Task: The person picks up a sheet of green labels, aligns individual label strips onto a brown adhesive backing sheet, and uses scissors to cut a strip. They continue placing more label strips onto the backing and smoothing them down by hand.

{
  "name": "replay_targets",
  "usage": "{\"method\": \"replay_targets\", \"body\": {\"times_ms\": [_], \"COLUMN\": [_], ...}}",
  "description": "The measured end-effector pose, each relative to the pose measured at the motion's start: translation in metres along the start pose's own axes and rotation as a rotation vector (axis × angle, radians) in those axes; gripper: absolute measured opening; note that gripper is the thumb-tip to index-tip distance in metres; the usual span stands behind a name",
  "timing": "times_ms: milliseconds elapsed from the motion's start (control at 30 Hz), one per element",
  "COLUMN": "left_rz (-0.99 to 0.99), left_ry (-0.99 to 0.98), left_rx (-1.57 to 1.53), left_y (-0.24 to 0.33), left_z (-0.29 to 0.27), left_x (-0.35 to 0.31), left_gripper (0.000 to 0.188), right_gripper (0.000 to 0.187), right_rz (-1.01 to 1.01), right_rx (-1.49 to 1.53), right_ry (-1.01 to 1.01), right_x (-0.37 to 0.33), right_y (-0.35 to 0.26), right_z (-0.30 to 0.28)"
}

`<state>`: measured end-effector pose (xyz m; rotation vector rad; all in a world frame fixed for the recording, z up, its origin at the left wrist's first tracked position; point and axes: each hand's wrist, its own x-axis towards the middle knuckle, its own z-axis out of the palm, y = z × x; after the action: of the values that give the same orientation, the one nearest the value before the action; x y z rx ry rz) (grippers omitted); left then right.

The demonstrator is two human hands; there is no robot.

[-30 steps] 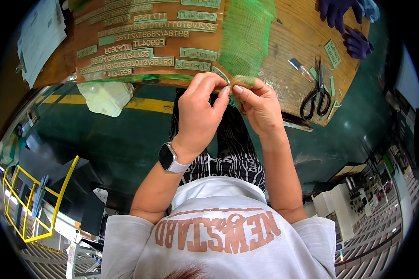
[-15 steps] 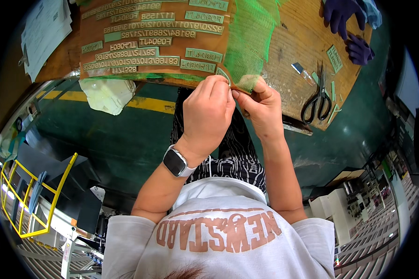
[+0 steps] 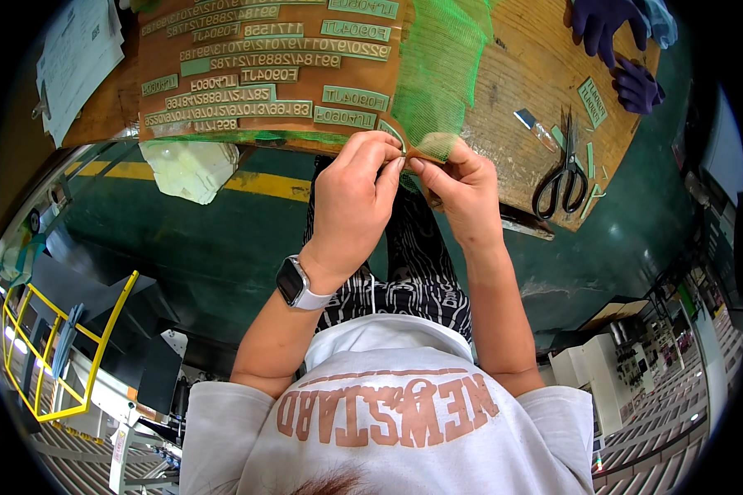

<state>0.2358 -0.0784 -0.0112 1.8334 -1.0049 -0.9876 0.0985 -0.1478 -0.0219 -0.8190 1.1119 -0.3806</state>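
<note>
A brown sheet [image 3: 223, 62] bearing several rows of pale green strips with raised mirrored characters lies over the table's near edge. Green mesh [image 3: 437, 66] extends from beneath its right side. My left hand [image 3: 355, 202], with a watch on the wrist, is closed at the sheet's near right corner, its thumb and fingertips against the end of a small green strip [image 3: 393, 132]. Close beside it, my right hand [image 3: 466, 190] pinches the sheet's curled-up corner, with mesh over the fingers. The fingertips of both hands almost meet; what lies exactly between the left fingertips is too small to tell.
Black-handled scissors [image 3: 563, 177], a small knife [image 3: 537, 129] and green offcuts [image 3: 590, 161] lie on the wooden table [image 3: 512, 91] to the right. Purple gloves [image 3: 636, 87] rest at its far right. Papers [image 3: 78, 70] sit at the left; a pale block [image 3: 190, 169] shows below the edge.
My left hand has shifted slightly left and its wrist has turned. The sheet has slid slightly left, its corner still held by my right hand, which has barely moved.
</note>
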Motion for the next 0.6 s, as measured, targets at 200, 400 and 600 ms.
{"method": "replay_targets", "body": {"times_ms": [200, 400, 600], "left_rz": [0.027, 0.037, 0.081], "left_ry": [-0.004, -0.02, -0.084], "left_rx": [0.066, 0.104, 0.067], "left_y": [0.001, -0.005, 0.001], "left_z": [0.007, 0.003, 0.002], "left_x": [0.0, 0.002, 0.015], "left_gripper": [0.006, 0.007, 0.007], "right_gripper": [0.013, 0.009, 0.012], "right_rz": [-0.126, -0.22, -0.023], "right_rx": [-0.258, -0.409, -0.22], "right_ry": [0.006, -0.008, 0.039], "right_x": [-0.003, 0.002, -0.003], "right_y": [0.0, 0.002, -0.007], "right_z": [0.001, 0.007, 0.004]}}
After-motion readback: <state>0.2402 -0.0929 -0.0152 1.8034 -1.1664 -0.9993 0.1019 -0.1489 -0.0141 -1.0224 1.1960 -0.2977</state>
